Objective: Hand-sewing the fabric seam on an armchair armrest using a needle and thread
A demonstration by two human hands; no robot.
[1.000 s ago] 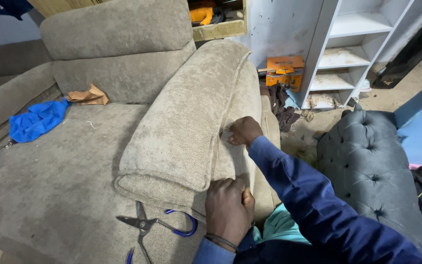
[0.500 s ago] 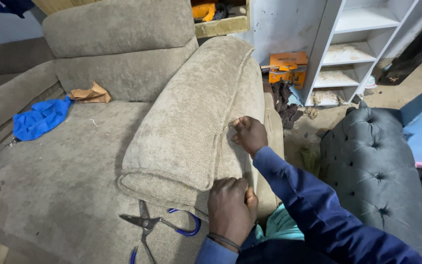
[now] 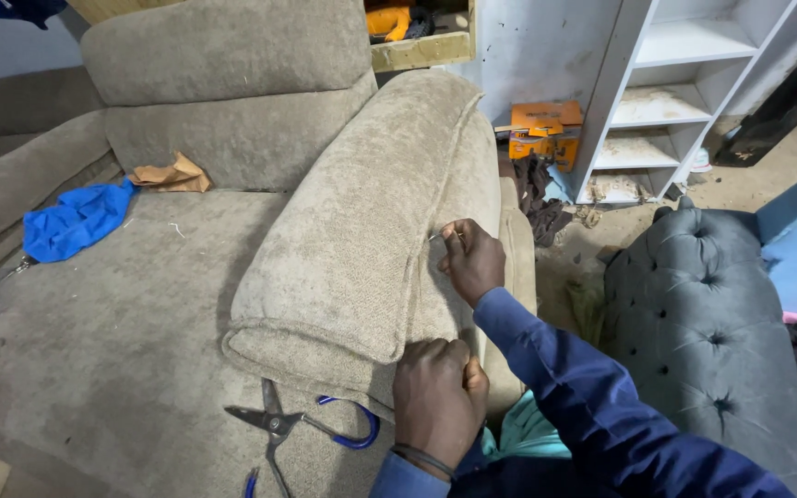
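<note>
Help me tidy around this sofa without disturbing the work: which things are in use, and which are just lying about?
In use:
sofa arm, pinched by the left hand
right hand, at the arm's seam
scissors, on the seat near the left hand

Lying about:
blue cloth
brown paper scrap
orange box
white shelf
grey tufted seat

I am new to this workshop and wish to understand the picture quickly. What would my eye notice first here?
First, the two hands at the padded armrest of the beige sofa: the right hand pinches at its side seam, and the left hand grips the fabric at its front end. Next, blue-handled scissors lie open on the seat below the armrest. A blue cloth lies at the seat's far left.
</note>
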